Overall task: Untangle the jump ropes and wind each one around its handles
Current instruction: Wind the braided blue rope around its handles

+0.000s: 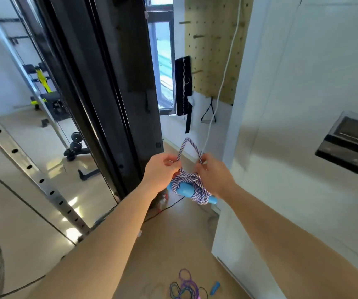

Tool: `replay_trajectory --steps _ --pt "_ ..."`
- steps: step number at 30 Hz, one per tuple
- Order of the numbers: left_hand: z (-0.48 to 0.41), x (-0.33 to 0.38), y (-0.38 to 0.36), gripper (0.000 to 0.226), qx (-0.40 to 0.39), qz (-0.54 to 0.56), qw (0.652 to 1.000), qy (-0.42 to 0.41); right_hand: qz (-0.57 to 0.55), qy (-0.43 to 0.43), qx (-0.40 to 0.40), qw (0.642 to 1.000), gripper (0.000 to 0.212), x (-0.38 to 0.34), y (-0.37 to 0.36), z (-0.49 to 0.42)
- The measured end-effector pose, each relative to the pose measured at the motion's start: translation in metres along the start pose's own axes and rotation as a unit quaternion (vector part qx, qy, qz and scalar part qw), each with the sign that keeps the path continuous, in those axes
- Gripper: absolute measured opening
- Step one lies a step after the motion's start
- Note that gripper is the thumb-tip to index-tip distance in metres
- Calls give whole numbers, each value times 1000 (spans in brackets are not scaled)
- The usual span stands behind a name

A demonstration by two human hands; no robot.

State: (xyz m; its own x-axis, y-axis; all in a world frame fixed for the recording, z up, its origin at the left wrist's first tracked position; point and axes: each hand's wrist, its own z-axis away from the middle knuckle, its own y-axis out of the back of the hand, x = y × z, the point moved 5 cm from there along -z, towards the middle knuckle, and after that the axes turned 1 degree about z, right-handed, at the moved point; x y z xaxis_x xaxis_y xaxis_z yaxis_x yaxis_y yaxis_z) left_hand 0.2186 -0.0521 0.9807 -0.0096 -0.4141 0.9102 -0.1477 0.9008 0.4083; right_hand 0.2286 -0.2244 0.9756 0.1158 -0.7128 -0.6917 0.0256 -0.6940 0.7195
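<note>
A purple-and-white braided jump rope [190, 179] is wound in a bundle around its light blue handles [184, 189], held up in front of me. A free loop of the same rope arches upward between my hands. My left hand [163, 171] pinches the loop's left side just above the bundle. My right hand [212, 172] pinches the loop's right side. On the floor below lies a tangle of thin purple and dark ropes [185, 285] with a blue handle [215, 288] beside it.
A black gym machine column [109, 93] stands to the left, with a perforated steel upright [33, 169] nearer me. A white wall corner [270, 147] is on the right. A pegboard [212, 46] with a black strap and a white cord hangs behind.
</note>
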Motion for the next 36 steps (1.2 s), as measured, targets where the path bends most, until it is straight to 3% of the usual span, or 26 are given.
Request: replay_trajectory --steps 3,9,24,30,36 --pt "-25 8 10 17 -28 6 1000 -2 -14 -20 31 999 18 -15 5 -13" --pt "-70 32 13 16 -57 -13 998 -26 -12 -33 67 997 20 -29 20 -39" --pt "-163 105 -8 9 18 -28 997 -73 -4 21 119 993 22 -37 86 -147" --pt "-257 112 -28 9 20 -26 993 -110 -40 -2 174 984 18 -28 86 -233" --pt "-410 78 -51 8 -8 4 994 -107 -56 -75 218 971 21 -6 52 -367"
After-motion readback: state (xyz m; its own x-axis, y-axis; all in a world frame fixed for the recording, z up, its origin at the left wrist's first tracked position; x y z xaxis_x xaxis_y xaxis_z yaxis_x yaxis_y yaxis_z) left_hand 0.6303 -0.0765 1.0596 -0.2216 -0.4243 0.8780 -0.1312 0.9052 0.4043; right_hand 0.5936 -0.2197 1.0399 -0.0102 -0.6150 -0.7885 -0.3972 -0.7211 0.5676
